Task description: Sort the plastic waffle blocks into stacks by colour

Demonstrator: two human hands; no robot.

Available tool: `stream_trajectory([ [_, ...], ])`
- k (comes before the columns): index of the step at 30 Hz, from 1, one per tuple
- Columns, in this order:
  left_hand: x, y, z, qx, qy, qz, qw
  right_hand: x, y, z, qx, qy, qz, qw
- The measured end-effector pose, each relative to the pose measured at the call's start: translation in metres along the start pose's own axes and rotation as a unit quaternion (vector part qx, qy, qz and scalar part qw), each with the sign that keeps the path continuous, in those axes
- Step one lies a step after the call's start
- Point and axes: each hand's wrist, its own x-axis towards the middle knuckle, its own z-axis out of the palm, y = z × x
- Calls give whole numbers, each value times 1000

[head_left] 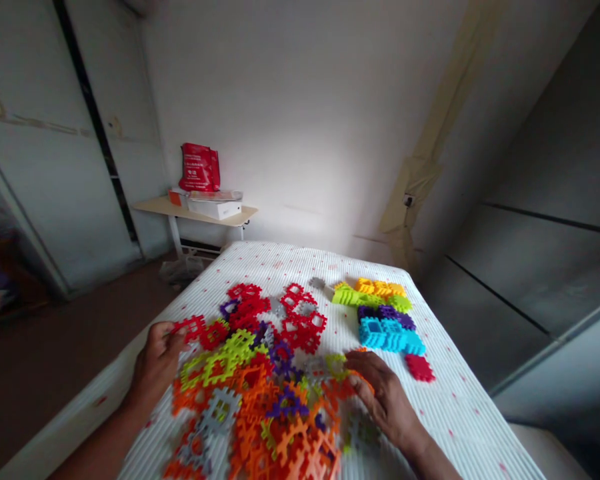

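Note:
My left hand [157, 357] is at the left of a spread pile of toothed plastic interlocking tiles, its fingers pinching the edge of a red tile [194, 327]. At the pile's right side, my right hand [383, 393] is curled, with an orange tile [361, 381] showing between thumb and fingers. A yellow-green tile [336, 367], slightly blurred, lies by its fingertips. Between the hands the pile mixes orange tiles [255, 393], yellow-green tiles [230, 357], purple tiles [287, 402], grey tiles [221, 410] and red tiles [303, 327], many with square openings.
Rows of stacked tiles stand at the right: yellow [380, 287], lime [350, 295], purple [403, 318] and blue [390, 335]. A single red tile [420, 368] lies nearby. Beyond the white ribbed bed cover [460, 400], a small table [160, 207] holds a red bag [200, 167] and boxes.

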Motion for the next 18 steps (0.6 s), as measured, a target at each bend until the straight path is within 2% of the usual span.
stream_trajectory([
  [3, -2, 6, -3, -1, -12, -14, 1000, -32, 18, 0, -67, 32, 38, 997],
  [8, -4, 18, -6, 2, -16, -25, 1000, -66, 31, 13, -164, -2, 65, 984],
  [13, -6, 21, -7, 6, -14, -20, 1000, -59, 28, 29, -191, -48, 17, 980],
  [18, -5, 17, -5, 6, -7, -14, 1000, -43, 23, 44, -176, -24, -30, 984],
])
